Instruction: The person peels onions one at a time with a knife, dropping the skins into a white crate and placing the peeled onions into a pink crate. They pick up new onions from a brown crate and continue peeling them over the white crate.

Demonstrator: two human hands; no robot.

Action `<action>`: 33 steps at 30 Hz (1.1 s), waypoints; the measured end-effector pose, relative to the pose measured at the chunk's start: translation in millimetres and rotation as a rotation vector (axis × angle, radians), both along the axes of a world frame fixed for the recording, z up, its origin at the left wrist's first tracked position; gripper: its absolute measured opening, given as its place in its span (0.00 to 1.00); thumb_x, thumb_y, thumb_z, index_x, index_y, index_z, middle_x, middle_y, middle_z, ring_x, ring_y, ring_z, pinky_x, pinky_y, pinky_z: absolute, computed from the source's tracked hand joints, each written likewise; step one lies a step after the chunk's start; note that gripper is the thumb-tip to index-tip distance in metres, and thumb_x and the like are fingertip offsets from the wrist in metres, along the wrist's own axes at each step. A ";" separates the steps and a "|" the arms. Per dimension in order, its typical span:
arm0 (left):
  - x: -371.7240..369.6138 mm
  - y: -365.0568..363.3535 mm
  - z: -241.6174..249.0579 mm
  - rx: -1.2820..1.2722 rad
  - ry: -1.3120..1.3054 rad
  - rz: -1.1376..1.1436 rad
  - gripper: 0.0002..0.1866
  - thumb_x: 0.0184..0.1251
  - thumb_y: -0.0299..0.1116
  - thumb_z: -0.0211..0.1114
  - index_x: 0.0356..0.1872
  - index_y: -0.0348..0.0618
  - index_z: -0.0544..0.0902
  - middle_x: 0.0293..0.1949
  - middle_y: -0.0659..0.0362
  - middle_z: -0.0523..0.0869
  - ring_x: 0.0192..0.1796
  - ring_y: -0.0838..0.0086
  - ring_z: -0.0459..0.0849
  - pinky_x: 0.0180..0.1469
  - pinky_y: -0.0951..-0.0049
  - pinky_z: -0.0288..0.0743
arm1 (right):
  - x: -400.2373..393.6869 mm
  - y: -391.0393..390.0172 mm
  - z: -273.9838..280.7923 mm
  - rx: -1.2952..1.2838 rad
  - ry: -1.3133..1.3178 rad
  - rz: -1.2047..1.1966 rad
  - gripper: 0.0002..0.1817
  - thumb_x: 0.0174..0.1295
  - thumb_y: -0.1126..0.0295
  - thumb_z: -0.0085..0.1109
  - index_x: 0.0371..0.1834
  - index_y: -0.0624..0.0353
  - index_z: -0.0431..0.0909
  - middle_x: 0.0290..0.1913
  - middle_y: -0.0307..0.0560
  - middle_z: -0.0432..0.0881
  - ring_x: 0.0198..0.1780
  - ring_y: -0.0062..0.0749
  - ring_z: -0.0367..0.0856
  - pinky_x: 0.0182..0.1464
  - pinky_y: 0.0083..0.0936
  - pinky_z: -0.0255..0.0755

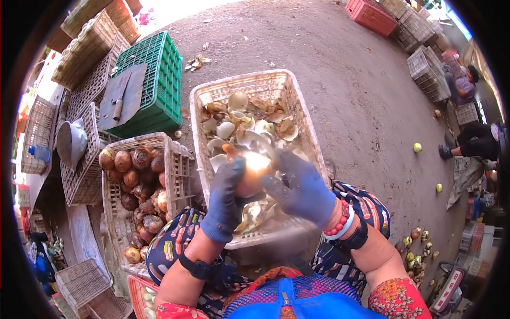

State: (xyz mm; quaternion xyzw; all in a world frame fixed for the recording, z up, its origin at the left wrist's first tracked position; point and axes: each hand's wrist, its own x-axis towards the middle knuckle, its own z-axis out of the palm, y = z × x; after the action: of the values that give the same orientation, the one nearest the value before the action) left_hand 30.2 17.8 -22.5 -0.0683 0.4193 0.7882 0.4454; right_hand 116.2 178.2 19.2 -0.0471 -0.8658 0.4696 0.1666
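Both my hands wear dark blue gloves and meet over a white plastic crate (204,98) holding several pale peels. My left hand (226,199) grips a round brown fruit (254,166), its peeled side glaring in the sun. My right hand (300,186) is closed against the same fruit from the right; whether it holds a small blade is too blurred to tell. A red bead bracelet and a black band sit on my right wrist.
A white crate (178,159) of several brown unpeeled fruits stands at my left knee. Behind it are a green crate (159,85) with a grey board on top and stacked empty baskets. Loose fruits (417,147) lie on the dirt ground; people sit at far right.
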 end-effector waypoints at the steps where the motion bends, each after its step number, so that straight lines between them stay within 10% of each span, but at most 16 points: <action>1: 1.1 0.2 -1.5 -0.026 0.000 -0.006 0.25 0.67 0.50 0.65 0.57 0.46 0.75 0.49 0.57 0.82 0.49 0.68 0.86 0.41 0.65 0.86 | 1.7 0.2 -2.0 -0.038 -0.021 0.018 0.19 0.61 0.65 0.66 0.49 0.67 0.76 0.37 0.61 0.81 0.38 0.58 0.83 0.39 0.40 0.76; 5: 6.3 -1.8 17.3 -0.161 0.121 -0.087 0.22 0.71 0.45 0.62 0.57 0.42 0.74 0.49 0.56 0.82 0.51 0.67 0.85 0.52 0.61 0.83 | 7.6 1.3 -4.8 -0.046 -0.114 0.057 0.18 0.56 0.67 0.65 0.44 0.67 0.75 0.32 0.63 0.80 0.35 0.60 0.82 0.37 0.42 0.76; 18: 3.5 -6.1 -3.0 -0.257 0.228 -0.109 0.24 0.67 0.47 0.66 0.55 0.39 0.76 0.43 0.56 0.84 0.37 0.74 0.85 0.33 0.76 0.79 | 6.0 -2.7 -8.1 -0.013 -0.152 0.029 0.15 0.51 0.69 0.62 0.40 0.66 0.75 0.29 0.63 0.78 0.33 0.61 0.81 0.36 0.46 0.74; 22: 0.8 -17.7 -20.0 -0.052 0.082 -0.191 0.27 0.70 0.52 0.61 0.60 0.42 0.76 0.50 0.56 0.84 0.49 0.68 0.85 0.51 0.64 0.81 | 7.0 3.1 -29.2 -0.011 -0.049 -0.074 0.16 0.49 0.72 0.59 0.41 0.69 0.74 0.30 0.66 0.80 0.33 0.63 0.81 0.35 0.48 0.75; 33: -9.4 -26.7 8.9 -0.115 0.226 -0.198 0.28 0.71 0.56 0.57 0.60 0.44 0.76 0.53 0.56 0.83 0.47 0.69 0.85 0.43 0.72 0.81 | 4.5 10.5 -15.4 -0.425 -0.288 -0.100 0.21 0.67 0.67 0.60 0.59 0.66 0.73 0.39 0.55 0.85 0.38 0.30 0.83 0.43 0.29 0.77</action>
State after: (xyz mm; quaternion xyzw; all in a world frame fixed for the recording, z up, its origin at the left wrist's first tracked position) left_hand 20.8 -8.9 -13.6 0.0369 0.5160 0.7178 0.4661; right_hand 120.8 188.7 3.8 -0.1904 -0.7590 0.6206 0.0510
